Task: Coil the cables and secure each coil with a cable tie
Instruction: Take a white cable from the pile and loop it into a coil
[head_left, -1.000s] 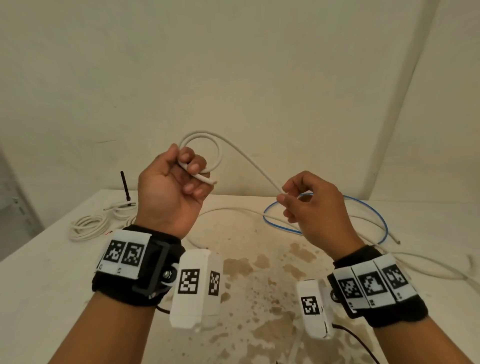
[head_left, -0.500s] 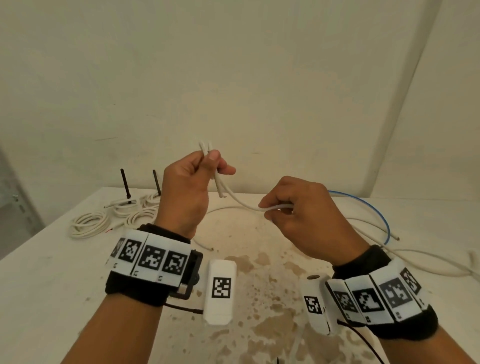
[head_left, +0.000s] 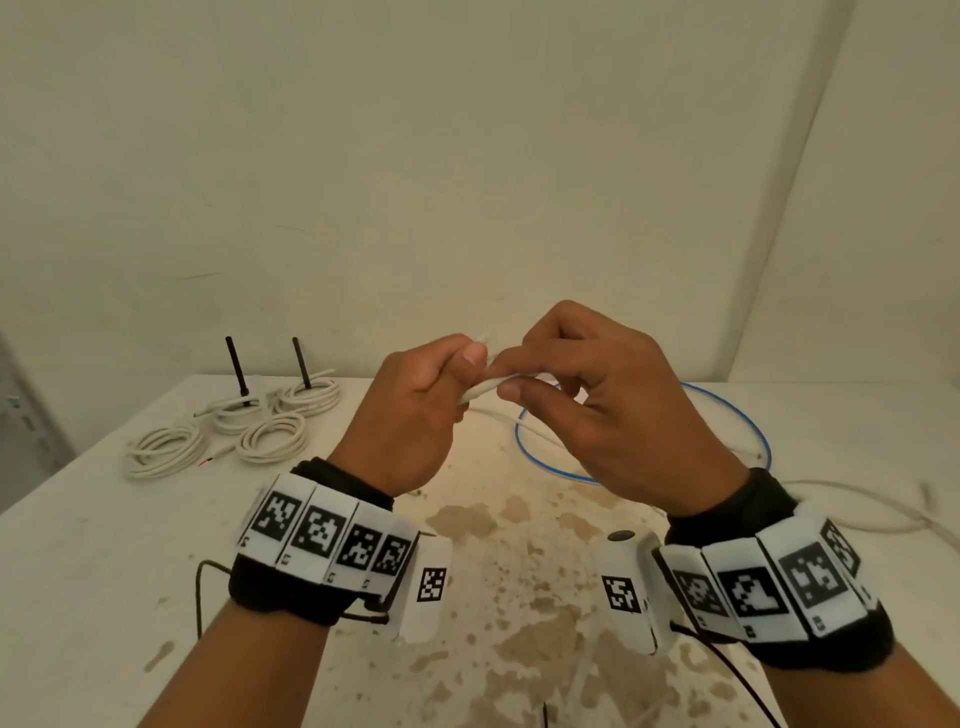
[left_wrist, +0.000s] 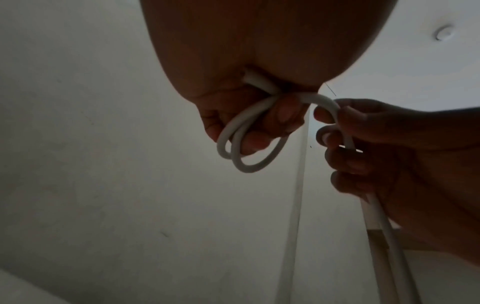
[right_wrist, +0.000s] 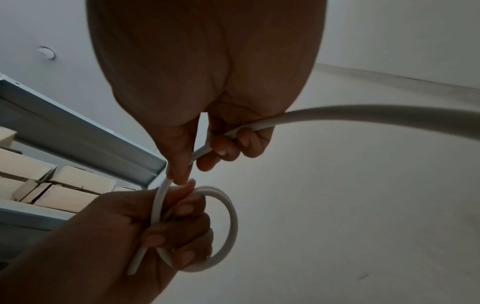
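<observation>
White cable up in the air between both hands, above the middle of the tabletop. From the head view only a short stretch shows; fingers hide the rest. The left wrist camera reveals two small loops bunched in the left hand, its grip clenched around them. Right hand pinches the strand just beside, fingers curled round it, the loose length trailing off out of frame. A blue cable loops behind the right hand, partly covered. Four finished white coils sit near the far left corner by two black pegs; any ties on them too small to make out.
</observation>
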